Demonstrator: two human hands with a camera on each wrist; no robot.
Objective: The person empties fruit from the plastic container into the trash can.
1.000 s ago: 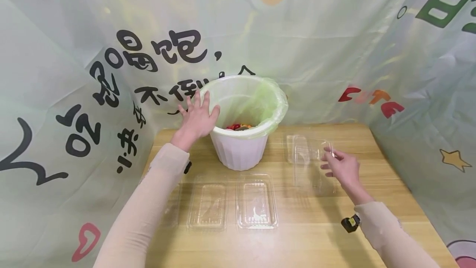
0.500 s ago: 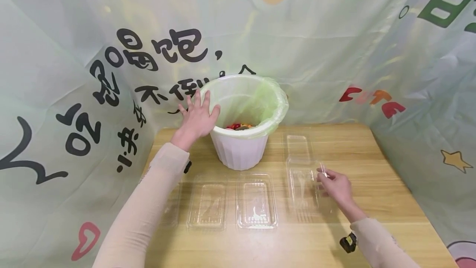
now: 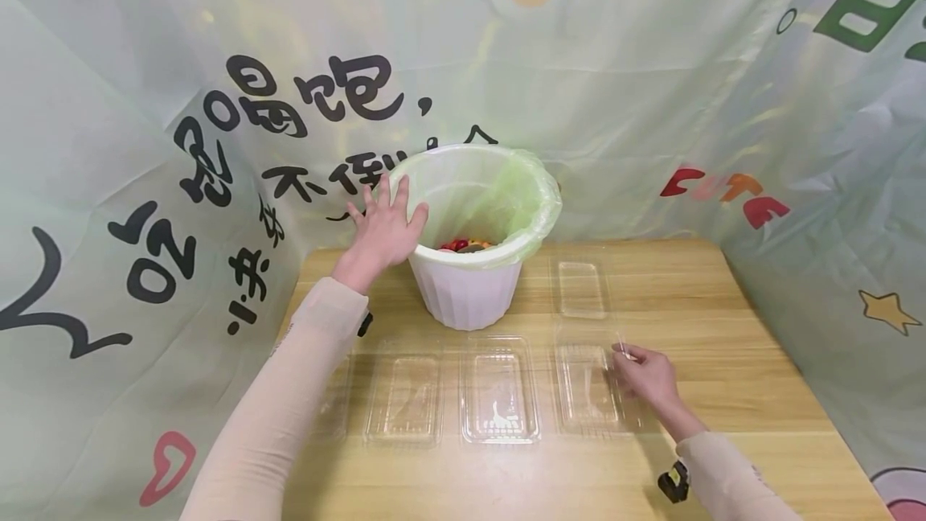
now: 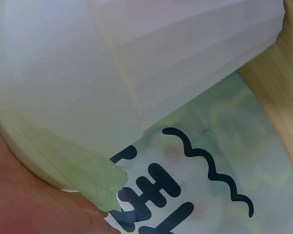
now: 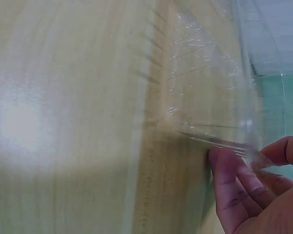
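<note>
My left hand [image 3: 387,231] lies with spread fingers on the left rim of a white fluted bucket [image 3: 466,296]. A thin green plastic bag [image 3: 538,199] lines the bucket and folds over its rim; red and yellow items [image 3: 463,246] show at its bottom. In the left wrist view, the hand [image 4: 34,195] is at the rim beside the bag's edge. My right hand [image 3: 647,380] pinches the right edge of a clear plastic container [image 3: 587,384], low over the table. In the right wrist view, thumb and fingers grip the edge of the clear container [image 5: 205,83].
Left of the held container, a clear container [image 3: 499,432] and another clear container [image 3: 403,432] lie in a row on the wooden table [image 3: 723,328]. A further one [image 3: 333,408] is partly hidden by the left arm. A printed cloth [image 3: 615,103] surrounds the table.
My right hand has brought the clear container toward me and lowered it, in line with the row of others. The left hand has stayed on the bucket's rim.
</note>
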